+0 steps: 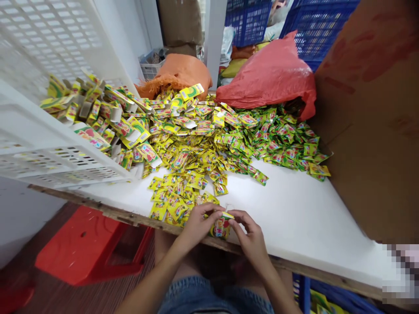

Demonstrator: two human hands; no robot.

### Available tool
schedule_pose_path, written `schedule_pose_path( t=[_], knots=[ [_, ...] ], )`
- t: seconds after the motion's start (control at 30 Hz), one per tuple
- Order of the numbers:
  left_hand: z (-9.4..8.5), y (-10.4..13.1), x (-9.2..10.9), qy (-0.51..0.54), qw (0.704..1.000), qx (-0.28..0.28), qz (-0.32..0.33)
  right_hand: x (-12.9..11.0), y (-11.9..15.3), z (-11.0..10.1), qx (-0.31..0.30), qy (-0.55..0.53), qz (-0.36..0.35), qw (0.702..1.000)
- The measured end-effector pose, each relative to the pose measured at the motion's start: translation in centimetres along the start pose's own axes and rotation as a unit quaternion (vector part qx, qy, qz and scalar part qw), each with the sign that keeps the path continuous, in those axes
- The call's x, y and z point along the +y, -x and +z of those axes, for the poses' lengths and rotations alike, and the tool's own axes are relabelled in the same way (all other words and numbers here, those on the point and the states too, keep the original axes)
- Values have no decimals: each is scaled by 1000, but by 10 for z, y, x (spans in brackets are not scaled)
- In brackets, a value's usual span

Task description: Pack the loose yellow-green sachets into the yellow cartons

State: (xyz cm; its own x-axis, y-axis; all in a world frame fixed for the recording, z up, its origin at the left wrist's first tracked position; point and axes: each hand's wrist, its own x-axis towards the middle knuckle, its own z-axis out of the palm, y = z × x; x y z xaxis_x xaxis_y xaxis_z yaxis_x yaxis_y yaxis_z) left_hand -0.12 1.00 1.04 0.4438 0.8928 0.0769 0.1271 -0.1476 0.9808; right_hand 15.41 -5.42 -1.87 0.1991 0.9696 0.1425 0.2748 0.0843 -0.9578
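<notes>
Small printed box (220, 227) at the near edge of the surface (301, 209), just in front of the person. Left hand (197, 224) pinches it between thumb and fingers at its upper left; right hand (252, 237) has thumb and fingers at the upper right corner, by a raised pale flap. Both hands narrow, closed on the one box — the two-sided grip probably steadies the thin card while leaving the printed face uncovered. Whether anything is inside: cannot tell. Yellow packets (176, 205) lie just left of the box and run far into a larger heap, presumably kept near for short reaches. Green packets (284, 141) form the far right part of the heap, next to the mouth of a red bag (268, 76); an orange sack (188, 72) sits far, behind the middle. At left, a white crate (49, 126) opens towards the heap, with many small boxes (94, 109) inside and at its mouth — this placing likely keeps them within reach of the left hand. Tall cardboard carton (369, 131) stands at right, beside the green packets; its wall may help limit their spread. Red stool (78, 244) below, near left.
</notes>
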Motion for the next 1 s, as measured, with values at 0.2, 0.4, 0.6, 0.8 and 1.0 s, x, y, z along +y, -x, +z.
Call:
schedule_pose_path(
  t=[0.2, 0.4, 0.6, 0.8, 1.0],
  knots=[
    [-2, 0, 7, -71, 997, -11, 16, 0, 1, 8, 10, 4, -3, 1000],
    [-1, -1, 11, -130, 991, -23, 34, 0, 2, 14, 8, -18, 15, 1000],
    [2, 8, 1, -54, 998, 10, 36, -6, -3, 13, 23, 23, -35, 999],
    [3, 14, -10, -30, 999, 20, 22, -18, -16, -2, -47, 31, -5, 998],
    [2, 14, -12, -84, 995, 16, 45, -24, -22, -9, -85, 82, -20, 993]
  ],
)
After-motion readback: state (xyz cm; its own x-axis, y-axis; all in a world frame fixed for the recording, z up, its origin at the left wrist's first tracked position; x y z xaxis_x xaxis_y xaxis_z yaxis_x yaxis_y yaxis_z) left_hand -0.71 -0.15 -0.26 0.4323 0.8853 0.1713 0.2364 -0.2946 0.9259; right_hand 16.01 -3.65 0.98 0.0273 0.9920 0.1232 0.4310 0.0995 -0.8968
